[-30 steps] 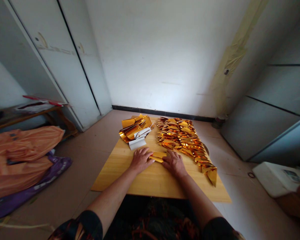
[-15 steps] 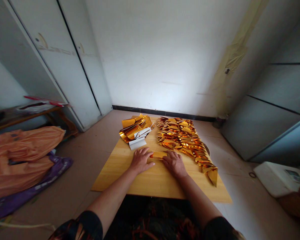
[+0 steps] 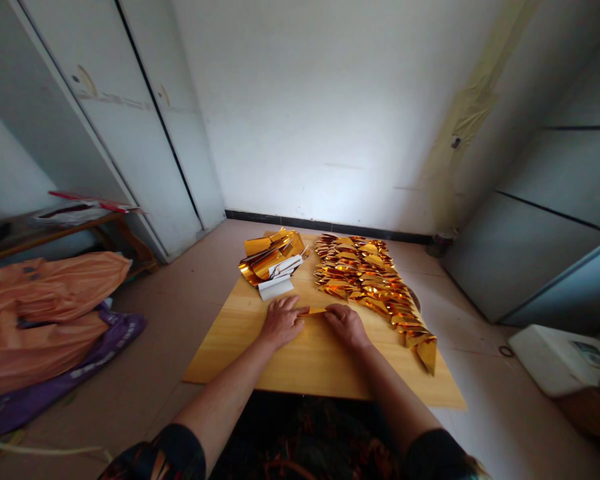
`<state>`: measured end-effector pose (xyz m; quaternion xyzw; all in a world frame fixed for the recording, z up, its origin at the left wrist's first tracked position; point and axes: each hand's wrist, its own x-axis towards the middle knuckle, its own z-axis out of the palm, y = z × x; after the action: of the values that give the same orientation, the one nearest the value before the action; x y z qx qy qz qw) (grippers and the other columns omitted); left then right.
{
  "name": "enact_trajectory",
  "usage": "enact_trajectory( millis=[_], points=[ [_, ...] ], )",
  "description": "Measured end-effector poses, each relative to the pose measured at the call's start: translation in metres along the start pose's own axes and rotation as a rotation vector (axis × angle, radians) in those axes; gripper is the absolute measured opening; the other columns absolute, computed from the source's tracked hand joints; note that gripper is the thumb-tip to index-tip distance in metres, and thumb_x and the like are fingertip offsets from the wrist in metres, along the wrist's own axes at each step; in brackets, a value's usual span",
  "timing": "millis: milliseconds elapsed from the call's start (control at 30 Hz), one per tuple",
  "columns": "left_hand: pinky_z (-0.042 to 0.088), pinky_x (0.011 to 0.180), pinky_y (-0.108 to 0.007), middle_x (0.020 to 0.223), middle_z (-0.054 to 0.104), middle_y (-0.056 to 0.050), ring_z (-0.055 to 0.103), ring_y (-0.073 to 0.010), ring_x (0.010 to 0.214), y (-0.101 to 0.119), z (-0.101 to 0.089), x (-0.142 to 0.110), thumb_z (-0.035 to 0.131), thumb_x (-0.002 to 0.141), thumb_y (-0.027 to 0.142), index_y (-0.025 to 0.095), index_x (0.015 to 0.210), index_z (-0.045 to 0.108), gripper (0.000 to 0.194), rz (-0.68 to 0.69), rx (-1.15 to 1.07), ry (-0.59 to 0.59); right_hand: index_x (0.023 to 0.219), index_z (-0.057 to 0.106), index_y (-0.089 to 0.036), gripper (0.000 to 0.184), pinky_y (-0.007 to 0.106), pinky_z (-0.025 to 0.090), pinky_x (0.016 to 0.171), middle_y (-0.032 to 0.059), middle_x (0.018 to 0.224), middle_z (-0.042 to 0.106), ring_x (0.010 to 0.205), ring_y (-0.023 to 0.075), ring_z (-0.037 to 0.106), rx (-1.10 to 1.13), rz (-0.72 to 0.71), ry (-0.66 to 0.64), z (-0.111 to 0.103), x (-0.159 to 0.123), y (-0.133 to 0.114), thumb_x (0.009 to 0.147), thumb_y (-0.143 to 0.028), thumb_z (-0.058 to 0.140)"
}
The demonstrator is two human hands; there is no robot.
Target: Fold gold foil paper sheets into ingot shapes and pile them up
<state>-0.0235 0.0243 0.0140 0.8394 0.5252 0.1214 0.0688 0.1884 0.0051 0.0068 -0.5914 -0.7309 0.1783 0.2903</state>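
Observation:
A narrow strip of folded gold foil paper [image 3: 317,312] lies on the wooden board [image 3: 280,367], stretched between my two hands. My left hand [image 3: 281,321] pinches its left end between thumb and fingers. At the other end, my right hand [image 3: 347,325] has its fingers closed on the paper. Beyond my left hand sits a loose pile of gold foil sheets [image 3: 270,257], some with their white backs up. Rows of folded gold foil pieces [image 3: 357,270] overlap on the right side, running down towards the board's right edge.
Orange and purple bags [image 3: 55,320] lie on the floor at left, beside a low wooden bench [image 3: 115,227]. Grey cabinets [image 3: 130,113] stand at the left. A white box [image 3: 555,357] is on the right, and a white wall [image 3: 320,120] rises behind the board.
The foil paper between my hands has become a narrower strip. My left thumb has drawn in towards the fingers, and my right fingers have curled in on the paper.

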Motion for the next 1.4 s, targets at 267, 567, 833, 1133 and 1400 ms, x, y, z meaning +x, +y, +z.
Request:
enact_trajectory(
  millis=[267,567,833,1133,1400],
  points=[
    [0.025,0.106,-0.043,0.138,0.047,0.000,0.041,-0.0232,0.125,0.000,0.001,0.003,0.036,0.091,0.045,0.034,0.115,0.063,0.038,-0.022,-0.033,0.012,0.086,0.065,-0.023,0.021,0.023,0.044,0.066,0.0001,0.078,0.068,0.074,0.0155,0.062,0.065,0.204,0.110,0.004,-0.003,-0.011,0.083,-0.038,0.050],
    [0.034,0.102,-0.039,0.129,0.057,0.004,0.049,-0.0200,0.117,0.004,0.003,0.010,0.048,0.086,0.043,0.030,0.087,0.072,0.028,-0.123,-0.070,0.086,0.087,0.063,-0.023,0.017,0.022,0.037,0.065,0.0010,0.078,0.069,0.071,0.0147,0.062,-0.229,0.195,0.125,0.003,-0.007,-0.020,0.087,-0.026,0.046],
    [0.037,0.100,-0.037,0.121,0.061,0.005,0.053,-0.0213,0.112,0.009,0.007,0.016,0.066,0.073,0.040,0.032,0.088,0.071,0.019,-0.231,-0.128,0.154,0.090,0.058,-0.019,0.018,0.024,0.034,0.066,0.0051,0.082,0.068,0.076,0.0158,0.062,-0.483,0.169,0.057,0.013,0.001,-0.023,0.092,-0.022,0.040],
    [0.035,0.099,-0.038,0.120,0.062,0.003,0.052,-0.0214,0.112,0.009,0.009,0.013,0.059,0.078,0.037,0.030,0.089,0.070,0.017,-0.177,-0.128,0.182,0.087,0.057,-0.017,0.017,0.027,0.036,0.065,0.0074,0.082,0.066,0.078,0.0190,0.062,-0.574,0.141,0.066,0.020,0.002,-0.021,0.090,-0.019,0.041],
    [0.032,0.097,-0.038,0.120,0.061,0.003,0.051,-0.0205,0.112,0.010,0.006,0.012,0.057,0.079,0.036,0.028,0.089,0.068,0.016,-0.173,-0.143,0.177,0.087,0.056,-0.016,0.010,0.026,0.037,0.061,0.0075,0.077,0.064,0.072,0.0175,0.061,-0.640,0.176,0.063,0.024,0.006,-0.022,0.088,-0.019,0.046]
  ],
)
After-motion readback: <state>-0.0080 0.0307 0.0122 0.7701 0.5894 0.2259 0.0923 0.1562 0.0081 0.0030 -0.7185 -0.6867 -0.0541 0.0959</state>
